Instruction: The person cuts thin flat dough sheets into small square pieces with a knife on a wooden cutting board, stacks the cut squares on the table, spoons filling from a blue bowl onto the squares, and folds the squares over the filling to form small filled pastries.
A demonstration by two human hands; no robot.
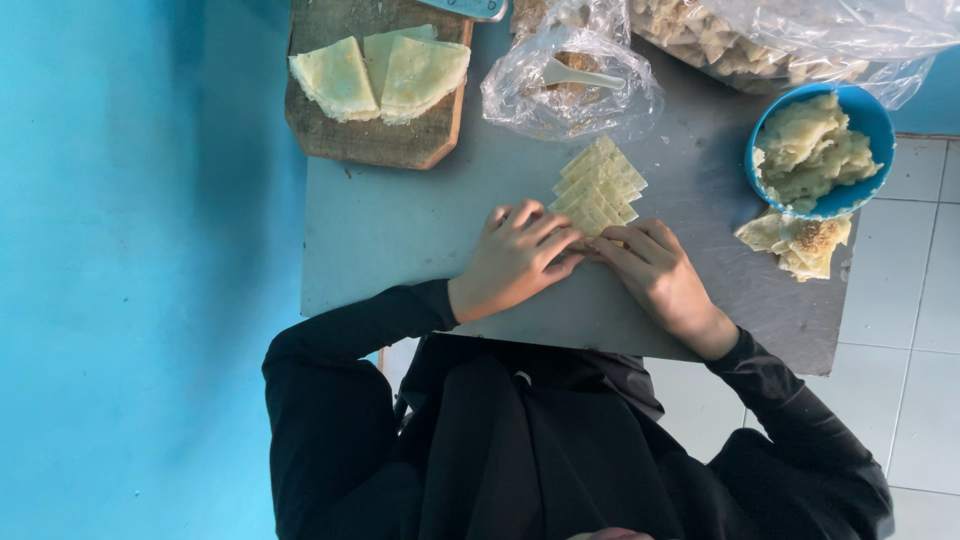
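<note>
Dough strips (600,187): thin, soft, light, tear-prone; hold near end. Left hand (517,257), right hand (655,272) grip: fingers flat, pressing near end on worktop (400,230).

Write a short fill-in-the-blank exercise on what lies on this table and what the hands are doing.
1. Both hands, left hand and right hand, press on a pale dough sheet cut into ____.
2. The folded flatbreads lie on a ____ board.
3. The bowl at the table's right edge is ____ in colour.
4. A small white spoon lies in a clear ____ bag.

Missing words: strips; wooden; blue; plastic
</note>
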